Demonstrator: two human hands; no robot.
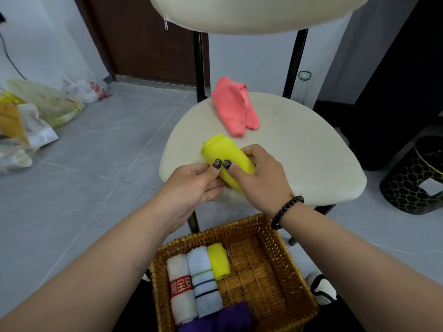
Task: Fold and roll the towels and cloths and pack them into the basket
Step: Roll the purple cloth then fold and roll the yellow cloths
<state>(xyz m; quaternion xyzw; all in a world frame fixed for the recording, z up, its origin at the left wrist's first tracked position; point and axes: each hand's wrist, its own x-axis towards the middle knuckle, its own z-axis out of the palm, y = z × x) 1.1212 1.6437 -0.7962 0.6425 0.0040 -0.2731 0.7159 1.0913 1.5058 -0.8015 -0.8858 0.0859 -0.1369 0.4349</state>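
A rolled yellow cloth (224,152) lies on the cream chair seat (299,149), held at its near end by both hands. My left hand (191,185) pinches it from the left and my right hand (261,178) grips it from the right. A pink cloth (233,106) lies loosely folded at the back of the seat. Below my arms stands a wicker basket (282,245). Inside it lie a rolled white towel with red print (179,286), a rolled pale blue striped towel (205,279), a rolled yellow cloth (218,261) and a purple cloth (227,317).
Black chair legs and the cream backrest (251,13) rise behind the seat. Plastic bags (36,111) lie on the grey tiled floor at the left. A black patterned bin (414,178) stands at the right. A shoe (321,286) shows beside the basket.
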